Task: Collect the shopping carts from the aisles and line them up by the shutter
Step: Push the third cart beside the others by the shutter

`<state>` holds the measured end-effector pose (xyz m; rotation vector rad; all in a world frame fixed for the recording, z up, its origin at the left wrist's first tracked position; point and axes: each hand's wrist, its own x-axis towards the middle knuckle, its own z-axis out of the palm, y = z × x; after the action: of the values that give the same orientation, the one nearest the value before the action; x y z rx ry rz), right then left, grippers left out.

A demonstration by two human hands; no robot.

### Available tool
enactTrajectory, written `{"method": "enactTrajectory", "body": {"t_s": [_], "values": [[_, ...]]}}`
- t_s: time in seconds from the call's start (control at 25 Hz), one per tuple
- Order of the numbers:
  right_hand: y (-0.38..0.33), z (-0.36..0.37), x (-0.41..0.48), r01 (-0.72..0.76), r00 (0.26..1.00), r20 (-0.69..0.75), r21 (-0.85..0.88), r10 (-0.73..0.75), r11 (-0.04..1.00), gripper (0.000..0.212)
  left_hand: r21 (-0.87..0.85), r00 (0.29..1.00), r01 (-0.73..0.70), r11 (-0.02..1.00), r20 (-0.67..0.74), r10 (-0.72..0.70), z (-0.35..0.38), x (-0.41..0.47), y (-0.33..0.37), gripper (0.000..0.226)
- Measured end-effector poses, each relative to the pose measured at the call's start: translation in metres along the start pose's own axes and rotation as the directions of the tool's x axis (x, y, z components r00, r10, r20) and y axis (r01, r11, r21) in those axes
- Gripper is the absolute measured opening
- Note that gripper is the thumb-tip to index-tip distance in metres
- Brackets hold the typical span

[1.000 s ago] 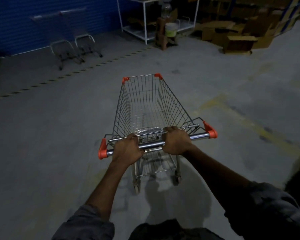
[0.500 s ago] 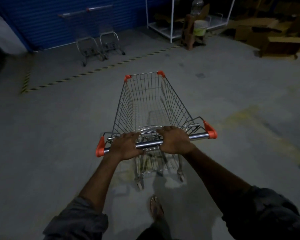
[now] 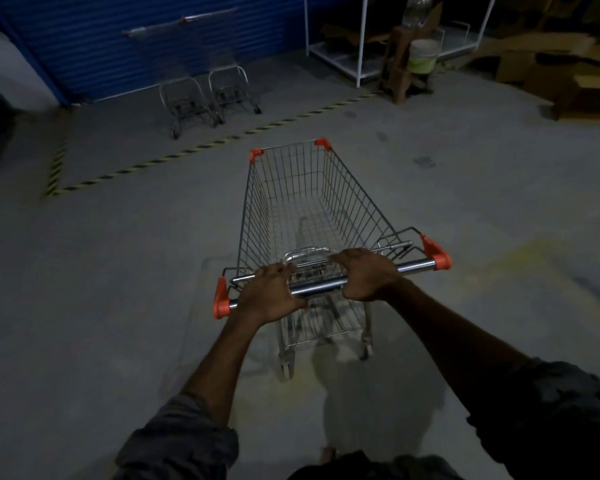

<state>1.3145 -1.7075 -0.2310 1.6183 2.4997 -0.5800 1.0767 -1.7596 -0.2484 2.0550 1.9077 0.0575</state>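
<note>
A wire shopping cart [image 3: 305, 202] with orange corner caps stands on the concrete floor right in front of me, its basket empty. My left hand [image 3: 272, 296] grips the chrome handle bar [image 3: 321, 285] near its left end. My right hand [image 3: 366, 275] grips the same bar right of the middle. Two more carts [image 3: 207, 88] are parked side by side against the blue shutter [image 3: 136, 39] at the far left, their handles toward the shutter.
A yellow-black striped floor line [image 3: 201, 148] marks off the zone in front of the shutter. A white metal rack [image 3: 357, 39], a wooden stool with a pale bucket [image 3: 421, 57] and piled cardboard boxes [image 3: 548, 64] stand at the far right.
The view has swung left and the cart has rolled forward; the shutter and the two parked carts now sit nearer and more central. Both hands keep their grip on the handle.
</note>
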Motion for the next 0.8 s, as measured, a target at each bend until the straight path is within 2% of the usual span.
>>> {"method": "enactTrajectory", "body": {"t_s": [0.12, 0.24, 0.52, 0.68, 0.8], "values": [[-0.001, -0.011, 0.046, -0.011, 0.995, -0.098, -0.062, 0.005, 0.998, 0.089, 0.019, 0.996, -0.005, 1.0, -0.084, 0.007, -0.013, 0.04, -0.015, 0.087], [-0.003, -0.023, 0.095, -0.019, 0.992, -0.125, -0.087, 0.008, 0.996, 0.089, 0.03, 0.991, -0.003, 1.0, -0.135, 0.007, -0.028, 0.082, -0.032, 0.083], [0.002, -0.058, 0.224, 0.013, 0.991, -0.13, -0.099, -0.026, 0.995, 0.085, 0.045, 0.985, -0.004, 0.999, -0.174, 0.012, -0.065, 0.194, -0.081, 0.078], [0.017, -0.088, 0.296, 0.05, 0.99, -0.126, -0.094, -0.061, 0.994, 0.087, 0.037, 0.987, 0.057, 0.998, -0.151, -0.051, -0.084, 0.267, -0.099, 0.081], [0.025, -0.113, 0.348, 0.09, 0.982, -0.151, -0.15, -0.112, 0.985, 0.077, 0.057, 0.983, 0.092, 0.994, -0.166, -0.081, -0.099, 0.314, -0.108, 0.08]]}}
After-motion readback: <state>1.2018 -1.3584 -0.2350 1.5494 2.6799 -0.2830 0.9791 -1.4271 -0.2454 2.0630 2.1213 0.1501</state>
